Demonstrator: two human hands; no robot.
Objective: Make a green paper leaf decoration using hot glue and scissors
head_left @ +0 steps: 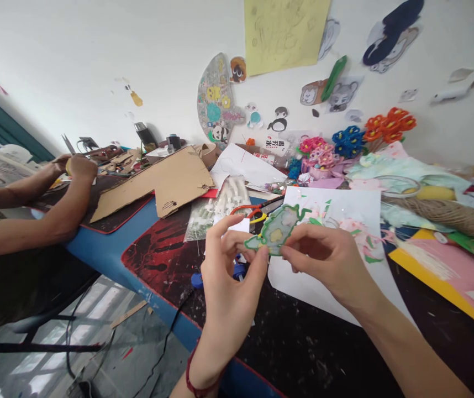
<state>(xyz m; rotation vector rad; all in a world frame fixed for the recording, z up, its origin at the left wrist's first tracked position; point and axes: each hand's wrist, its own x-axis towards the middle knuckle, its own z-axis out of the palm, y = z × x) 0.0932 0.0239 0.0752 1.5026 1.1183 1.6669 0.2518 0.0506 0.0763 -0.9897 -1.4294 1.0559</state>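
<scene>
A small flat craft piece (277,229) with a green outline and a pale, see-through middle is held up above the mat. My left hand (235,282) pinches its lower left part between thumb and fingers. On its lower right edge, the thumb and fingers of my right hand (328,257) are closed. Beneath and behind the piece lies a white paper sheet (315,293) with pink and green scraps on it. Orange-handled scissors (247,210) rest just behind my left hand.
Another person's arms (33,221) reach over the table's left part. Cardboard (179,177), a bag of white sticks (224,204) and a dark mat (162,249) lie ahead. Twine (452,218) and pipe-cleaner flowers (390,127) are at the right. A black cable (170,331) hangs off the edge.
</scene>
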